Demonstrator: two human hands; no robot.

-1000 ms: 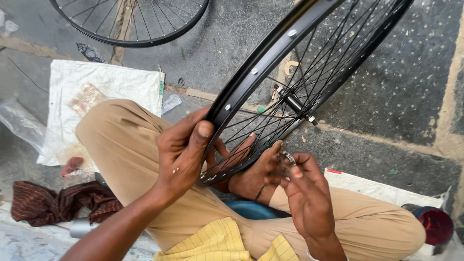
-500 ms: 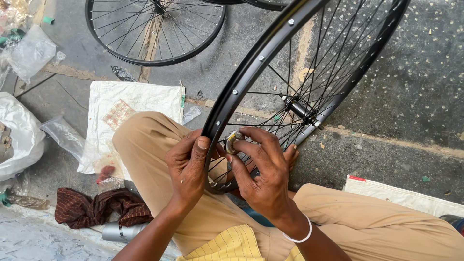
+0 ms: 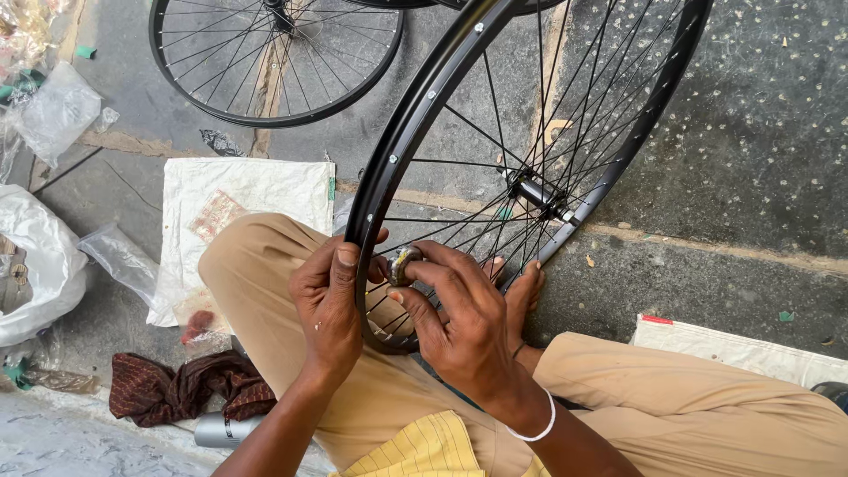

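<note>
A black spoked bicycle wheel stands on edge over my lap. My left hand grips the rim at its lower left, thumb on the outer face. My right hand reaches inside the rim and pinches a small round metal tool against the inner side of the rim, right next to my left thumb. The wheel's hub sits in the middle of the spokes. My bare foot rests behind the right hand by the rim.
A second black wheel lies flat on the stone floor at the top. White sacking lies to the left, with plastic bags beyond it. A dark red cloth and a metal can lie by my left knee.
My right hand moved from a small part held lower right up into the rim, beside the left hand. The view shifted so the second wheel shows more.
</note>
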